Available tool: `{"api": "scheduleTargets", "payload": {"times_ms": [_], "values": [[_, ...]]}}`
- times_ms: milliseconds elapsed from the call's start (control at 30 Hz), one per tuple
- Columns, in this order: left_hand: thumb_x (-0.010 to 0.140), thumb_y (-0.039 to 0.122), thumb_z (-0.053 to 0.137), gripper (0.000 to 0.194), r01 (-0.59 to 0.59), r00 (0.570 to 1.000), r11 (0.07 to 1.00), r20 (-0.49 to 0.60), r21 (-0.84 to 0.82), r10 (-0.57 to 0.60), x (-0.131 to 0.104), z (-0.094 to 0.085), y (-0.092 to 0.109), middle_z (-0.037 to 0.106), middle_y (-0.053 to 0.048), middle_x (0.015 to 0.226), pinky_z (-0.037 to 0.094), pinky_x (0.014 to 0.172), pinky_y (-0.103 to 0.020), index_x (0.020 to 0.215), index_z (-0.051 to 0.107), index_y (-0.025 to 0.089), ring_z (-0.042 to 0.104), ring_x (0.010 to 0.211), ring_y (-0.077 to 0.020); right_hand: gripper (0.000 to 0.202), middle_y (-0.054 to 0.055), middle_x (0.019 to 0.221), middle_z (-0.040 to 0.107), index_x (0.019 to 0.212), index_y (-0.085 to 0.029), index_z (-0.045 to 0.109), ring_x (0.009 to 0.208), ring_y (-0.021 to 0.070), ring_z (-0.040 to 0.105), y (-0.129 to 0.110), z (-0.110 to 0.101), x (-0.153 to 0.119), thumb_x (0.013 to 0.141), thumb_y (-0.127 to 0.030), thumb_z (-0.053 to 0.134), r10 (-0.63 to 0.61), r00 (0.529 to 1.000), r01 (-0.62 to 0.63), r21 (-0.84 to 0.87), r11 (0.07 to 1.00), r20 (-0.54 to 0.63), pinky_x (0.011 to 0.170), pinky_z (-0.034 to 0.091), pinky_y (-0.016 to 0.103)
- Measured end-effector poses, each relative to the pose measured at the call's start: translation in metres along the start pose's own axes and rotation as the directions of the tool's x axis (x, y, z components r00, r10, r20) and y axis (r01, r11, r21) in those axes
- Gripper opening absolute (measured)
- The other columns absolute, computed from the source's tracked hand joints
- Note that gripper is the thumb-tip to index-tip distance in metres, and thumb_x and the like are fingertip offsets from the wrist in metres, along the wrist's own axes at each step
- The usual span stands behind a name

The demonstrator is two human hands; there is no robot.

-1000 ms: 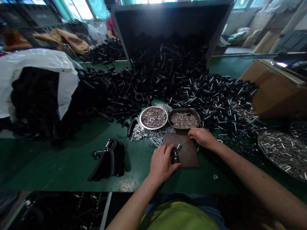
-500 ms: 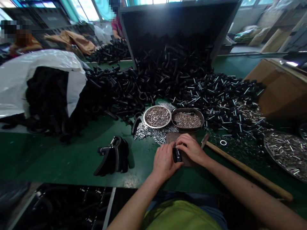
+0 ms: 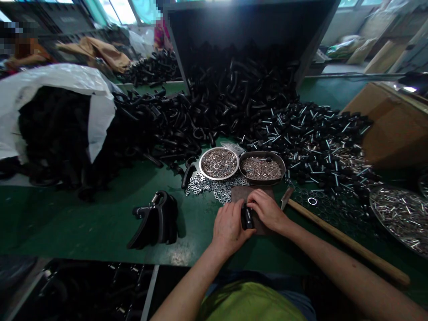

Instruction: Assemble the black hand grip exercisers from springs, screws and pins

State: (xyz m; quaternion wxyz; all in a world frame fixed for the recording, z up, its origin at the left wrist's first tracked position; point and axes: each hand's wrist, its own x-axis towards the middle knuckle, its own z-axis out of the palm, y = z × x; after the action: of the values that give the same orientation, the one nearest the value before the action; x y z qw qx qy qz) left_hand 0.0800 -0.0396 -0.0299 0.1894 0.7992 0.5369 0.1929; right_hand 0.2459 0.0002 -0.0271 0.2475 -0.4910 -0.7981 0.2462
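Note:
My left hand [image 3: 229, 227] is closed round a small black plastic part [image 3: 248, 217], which it holds over a flat brown plate [image 3: 264, 226] on the bench. The fingers of my right hand [image 3: 265, 209] are pinched together at the part's upper end; whatever lies between them is hidden. A hammer [image 3: 337, 232] with a wooden handle rests to the right, its head close to my right wrist. On the left stands a cluster of black curved clamp-like parts [image 3: 158, 218] with a metal pin showing at the top.
Past my hands are a round bowl [image 3: 201, 171] of small metal pieces and an oval tin [image 3: 264, 182] of tiny ones, with loose nuts [image 3: 214, 189] around. Black parts [image 3: 167, 129] and black-headed bolts [image 3: 310, 133] are heaped behind. A carton [image 3: 394, 120] stands right.
The view has shifted slightly. My right fingers have drawn in a little at the upper end of the black part; my left hand keeps its hold.

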Motion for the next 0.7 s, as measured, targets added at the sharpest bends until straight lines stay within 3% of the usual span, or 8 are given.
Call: {"api": "scheduleTargets", "payload": {"times_ms": [200,367,500,600,700], "values": [[0.060,0.038,0.076,0.077,0.001,1.000,1.000,0.009,0.004,-0.001,0.001,-0.001,0.000,0.056,-0.008,0.111,0.040,0.085,-0.041,0.124,0.040,0.019,0.050,0.100,-0.0270,0.018,0.009,0.082,0.059,0.081,-0.016,0.057,0.082,0.0213,0.048,-0.003,0.006,-0.007,0.089,-0.018,0.042,-0.203,0.978,0.207,-0.294,0.933,0.044,0.072,0.038,0.035],[0.062,0.040,0.075,0.078,-0.009,1.000,1.000,0.022,0.008,0.009,0.000,0.000,-0.001,0.056,-0.008,0.111,0.039,0.087,-0.041,0.129,0.039,0.020,0.049,0.101,-0.0266,0.026,0.010,0.087,0.064,0.086,-0.017,0.065,0.091,0.0221,0.051,-0.003,0.000,-0.012,0.091,-0.019,0.039,-0.287,0.957,0.287,-0.297,0.910,0.045,0.079,0.038,0.036],[0.064,0.039,0.074,0.079,-0.029,0.998,0.999,0.057,0.033,0.028,0.000,-0.005,0.001,0.055,-0.006,0.107,0.041,0.083,-0.039,0.133,0.039,0.027,0.049,0.098,-0.0254,0.023,0.005,0.084,0.068,0.084,-0.021,0.069,0.088,0.0193,0.054,-0.001,-0.038,0.013,0.089,-0.030,0.048,-0.186,0.969,0.224,-0.257,0.940,0.163,0.080,0.040,0.034],[0.067,0.041,0.071,0.070,-0.058,0.996,0.997,0.076,0.050,0.054,0.000,-0.009,0.002,0.054,-0.006,0.104,0.041,0.081,-0.038,0.131,0.043,0.030,0.049,0.096,-0.0248,0.019,0.003,0.089,0.069,0.087,-0.022,0.070,0.089,0.0168,0.057,0.012,-0.059,0.052,0.087,-0.029,0.052,0.004,0.994,0.031,-0.315,0.949,0.109,0.080,0.041,0.029],[0.070,0.043,0.068,0.068,-0.084,0.994,0.995,0.082,0.062,0.079,0.000,-0.009,0.001,0.054,-0.006,0.103,0.041,0.081,-0.039,0.132,0.043,0.029,0.049,0.095,-0.0250,0.019,0.005,0.097,0.068,0.093,-0.022,0.070,0.093,0.0186,0.059,0.030,-0.057,0.093,0.086,-0.024,0.053,0.123,0.992,-0.101,-0.390,0.915,0.032,0.079,0.041,0.028]]}}
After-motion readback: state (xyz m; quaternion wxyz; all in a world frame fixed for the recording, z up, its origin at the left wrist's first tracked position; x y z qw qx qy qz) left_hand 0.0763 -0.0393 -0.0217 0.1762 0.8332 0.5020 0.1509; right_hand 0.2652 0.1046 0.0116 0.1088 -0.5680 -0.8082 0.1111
